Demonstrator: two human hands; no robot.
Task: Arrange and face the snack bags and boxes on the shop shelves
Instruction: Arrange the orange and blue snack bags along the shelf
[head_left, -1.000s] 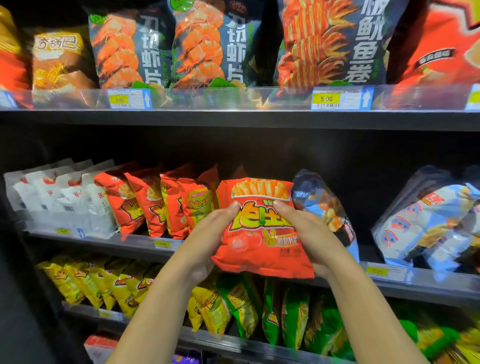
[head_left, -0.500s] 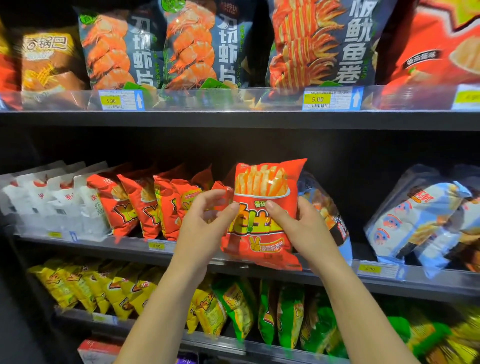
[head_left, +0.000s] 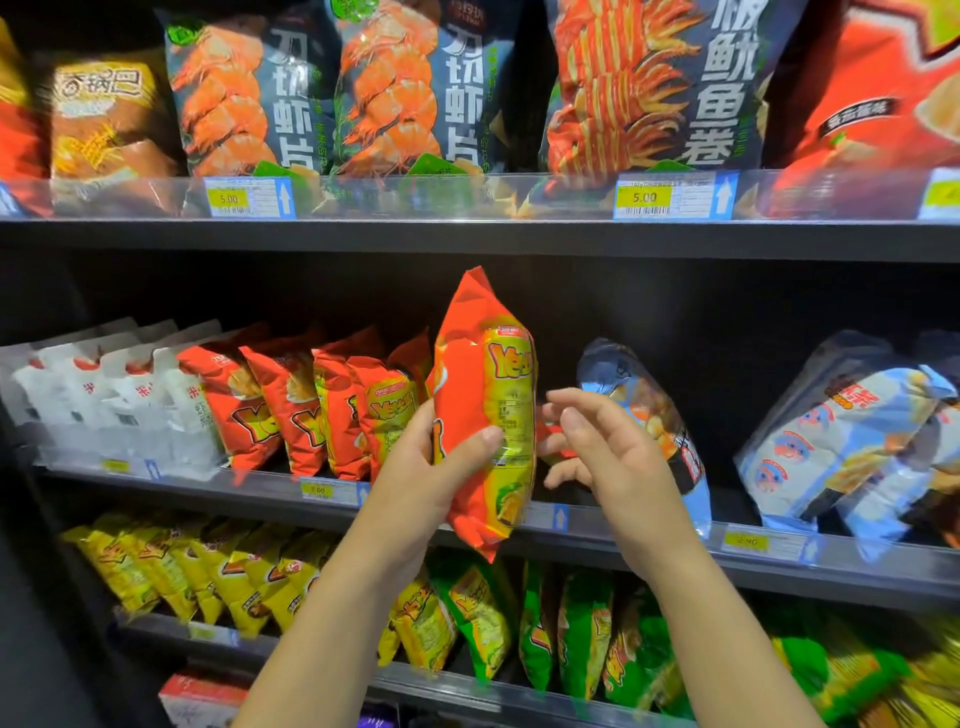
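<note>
Red bag now edge-on, R grip off

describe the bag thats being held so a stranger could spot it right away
On the middle shelf, a row of red snack bags stands left of centre. Just right of that row, the left hand grips one red bag in front of the shelf. Unlike its neighbours, it is off the shelf and turned sideways, showing a yellow panel.

free: gap between red bags and blue bag | overhead: upper shelf
</note>
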